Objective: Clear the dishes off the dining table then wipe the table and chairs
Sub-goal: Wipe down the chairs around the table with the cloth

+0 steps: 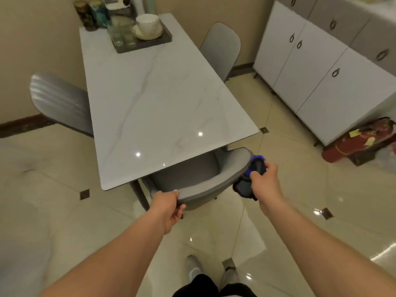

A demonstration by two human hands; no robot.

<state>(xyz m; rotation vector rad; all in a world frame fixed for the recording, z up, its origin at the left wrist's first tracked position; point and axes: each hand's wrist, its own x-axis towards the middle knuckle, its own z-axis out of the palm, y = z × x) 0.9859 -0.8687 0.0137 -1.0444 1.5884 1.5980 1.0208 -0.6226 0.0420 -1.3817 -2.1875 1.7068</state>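
Observation:
A white marble dining table [158,99] stretches away from me. A grey chair [205,183] is tucked under its near end. My left hand [169,206] grips the left part of that chair's backrest rim. My right hand [265,181] holds a bunched blue and dark cloth [246,185] against the right end of the same backrest. At the table's far end a dark tray [147,45] carries a white bowl on a plate [149,24] and glasses [121,33].
Two more grey chairs stand at the table, one on the left [60,101] and one on the right [222,48]. Canisters [92,13] line the far wall. White cabinets [321,67] fill the right side, with a red fire extinguisher [360,142] lying by them. Glossy tiled floor surrounds everything.

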